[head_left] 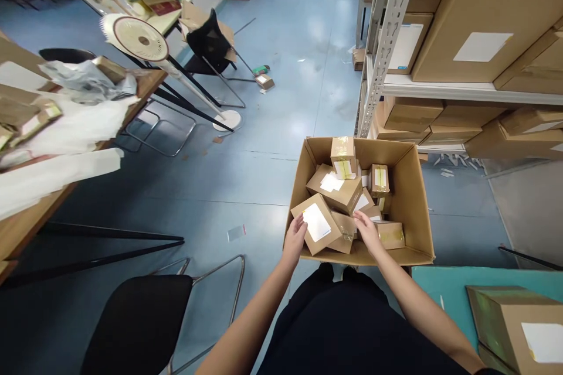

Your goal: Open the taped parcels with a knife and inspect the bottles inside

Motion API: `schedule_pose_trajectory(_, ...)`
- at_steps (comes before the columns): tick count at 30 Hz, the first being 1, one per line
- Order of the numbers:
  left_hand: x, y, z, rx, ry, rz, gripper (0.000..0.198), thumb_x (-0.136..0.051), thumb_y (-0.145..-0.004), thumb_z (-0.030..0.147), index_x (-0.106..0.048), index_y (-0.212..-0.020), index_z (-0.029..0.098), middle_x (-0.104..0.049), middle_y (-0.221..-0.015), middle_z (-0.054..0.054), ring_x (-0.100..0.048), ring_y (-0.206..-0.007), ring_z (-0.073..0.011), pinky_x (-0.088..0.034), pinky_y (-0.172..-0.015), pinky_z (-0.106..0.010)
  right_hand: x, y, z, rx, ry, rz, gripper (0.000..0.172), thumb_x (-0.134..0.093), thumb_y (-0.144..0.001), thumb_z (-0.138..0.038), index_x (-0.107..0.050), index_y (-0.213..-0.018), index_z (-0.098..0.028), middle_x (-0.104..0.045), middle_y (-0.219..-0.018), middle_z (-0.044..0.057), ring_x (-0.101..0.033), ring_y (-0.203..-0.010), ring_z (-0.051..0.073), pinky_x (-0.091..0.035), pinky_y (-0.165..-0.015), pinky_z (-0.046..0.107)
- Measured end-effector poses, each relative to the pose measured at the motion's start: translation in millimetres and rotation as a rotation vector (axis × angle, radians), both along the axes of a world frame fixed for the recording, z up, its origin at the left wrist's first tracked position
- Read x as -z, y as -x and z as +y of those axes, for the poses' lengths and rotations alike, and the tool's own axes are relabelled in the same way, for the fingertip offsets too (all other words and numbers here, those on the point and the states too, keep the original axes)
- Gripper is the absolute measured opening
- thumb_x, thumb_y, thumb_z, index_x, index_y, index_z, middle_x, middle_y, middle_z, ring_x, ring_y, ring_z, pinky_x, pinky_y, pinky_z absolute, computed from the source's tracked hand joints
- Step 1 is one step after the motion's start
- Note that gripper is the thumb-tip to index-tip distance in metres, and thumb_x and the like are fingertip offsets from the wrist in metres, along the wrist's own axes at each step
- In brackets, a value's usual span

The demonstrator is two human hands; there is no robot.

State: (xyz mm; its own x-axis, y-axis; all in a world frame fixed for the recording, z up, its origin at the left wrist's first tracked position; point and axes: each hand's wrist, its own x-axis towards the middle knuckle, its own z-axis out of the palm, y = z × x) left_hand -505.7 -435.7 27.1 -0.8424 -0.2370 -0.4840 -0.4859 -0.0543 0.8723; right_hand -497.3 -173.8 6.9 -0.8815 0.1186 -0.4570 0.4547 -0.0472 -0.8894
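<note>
A large open carton (411, 187) on the floor in front of me holds several small cardboard boxes. My left hand (295, 237) grips the left edge of a small cardboard box (315, 225) with a white label, tilted at the carton's near left corner. Inside the carton, my right hand (367, 229) has its fingers stretched out beside a taped box (344, 233); whether it touches that box I cannot tell. Behind them lie a wider labelled box (336, 187) and, on top, an upright small box (343, 155). Another taped box (391, 235) lies right of my right hand.
Metal shelving (440, 89) loaded with cartons stands at the right. A teal surface (444, 287) with a box (523, 316) is at lower right. To the left are a black chair (141, 322), a wooden table (65, 193) with packing material, and a white fan (141, 38).
</note>
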Motion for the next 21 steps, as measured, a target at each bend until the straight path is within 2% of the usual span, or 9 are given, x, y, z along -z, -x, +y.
schedule_pose_trajectory(3,-3.5,8,-5,-0.026,-0.001,-0.037,0.043,-0.061,-0.089,0.031,-0.058,-0.13,0.018,-0.061,-0.139,-0.013,-0.055,-0.131,-0.028,-0.043,-0.111,-0.042,5.9,3,-10,-0.032,0.008,-0.029,0.051,-0.069,-0.079,-0.052,-0.068,-0.124,-0.027,-0.065,-0.137,0.009,-0.056,-0.131,0.03,-0.041,-0.114,0.048)
schedule_pose_trajectory(5,-2.2,4,-6,-0.036,-0.003,-0.043,0.043,-0.06,-0.089,0.031,-0.057,-0.13,0.018,-0.06,-0.14,-0.013,-0.055,-0.132,-0.0279,-0.043,-0.112,-0.042,13.6,6,-17,-0.066,0.005,-0.073,0.053,-0.069,-0.079,-0.052,-0.068,-0.126,-0.027,-0.065,-0.137,0.01,-0.056,-0.132,0.03,-0.04,-0.115,0.048)
schedule_pose_trajectory(8,6.6,-11,-5,-0.04,0.005,-0.078,0.046,-0.06,-0.089,0.032,-0.054,-0.132,0.019,-0.056,-0.146,-0.012,-0.05,-0.137,-0.0279,-0.04,-0.114,-0.041,28.1,11,-29,-0.114,-0.01,-0.136,0.054,-0.068,-0.08,-0.052,-0.067,-0.128,-0.028,-0.065,-0.137,0.009,-0.056,-0.132,0.03,-0.04,-0.115,0.048)
schedule_pose_trajectory(11,17.8,-25,-1,-0.113,0.05,-0.25,0.056,-0.062,-0.087,0.035,-0.047,-0.139,0.02,-0.045,-0.155,-0.014,-0.038,-0.146,-0.0278,-0.036,-0.117,-0.039,41.3,20,-42,-0.169,-0.031,-0.18,0.059,-0.068,-0.079,-0.054,-0.064,-0.133,-0.03,-0.06,-0.143,0.006,-0.052,-0.137,0.03,-0.038,-0.116,0.047)
schedule_pose_trajectory(13,22.1,-27,2,-0.146,0.034,-0.346,0.06,-0.062,-0.087,0.036,-0.042,-0.142,0.022,-0.042,-0.157,-0.014,-0.035,-0.148,-0.0274,-0.036,-0.117,-0.039,47.8,25,-51,-0.221,-0.048,-0.207,0.065,-0.069,-0.078,-0.056,-0.061,-0.137,-0.029,-0.055,-0.149,0.006,-0.047,-0.141,0.03,-0.035,-0.118,0.046)
schedule_pose_trajectory(15,23.0,-22,6,-0.138,-0.034,-0.366,0.058,-0.062,-0.086,0.034,-0.044,-0.14,0.024,-0.048,-0.152,-0.013,-0.043,-0.143,-0.028,-0.042,-0.112,-0.041,52.5,27,-57,-0.258,-0.053,-0.209,0.068,-0.07,-0.077,-0.057,-0.061,-0.137,-0.027,-0.053,-0.15,0.007,-0.045,-0.142,0.03,-0.033,-0.118,0.046)
schedule_pose_trajectory(18,21.1,-13,9,-0.098,-0.143,-0.354,0.053,-0.062,-0.084,0.032,-0.049,-0.135,0.025,-0.058,-0.141,-0.013,-0.056,-0.13,-0.0299,-0.051,-0.1,-0.044,56.1,26,-64,-0.26,-0.026,-0.167,0.066,-0.075,-0.074,-0.054,-0.064,-0.134,-0.028,-0.059,-0.145,0.006,-0.051,-0.137,0.03,-0.036,-0.116,0.049)
schedule_pose_trajectory(21,19.3,-10,11,-0.092,-0.185,-0.335,0.057,-0.063,-0.083,0.03,-0.047,-0.138,0.028,-0.06,-0.14,-0.01,-0.06,-0.124,-0.0288,-0.055,-0.09,-0.042,55.1,19,-66,-0.251,-0.028,-0.139,0.066,-0.078,-0.071,-0.048,-0.064,-0.133,-0.03,-0.063,-0.14,0.003,-0.056,-0.131,0.031,-0.039,-0.113,0.05)
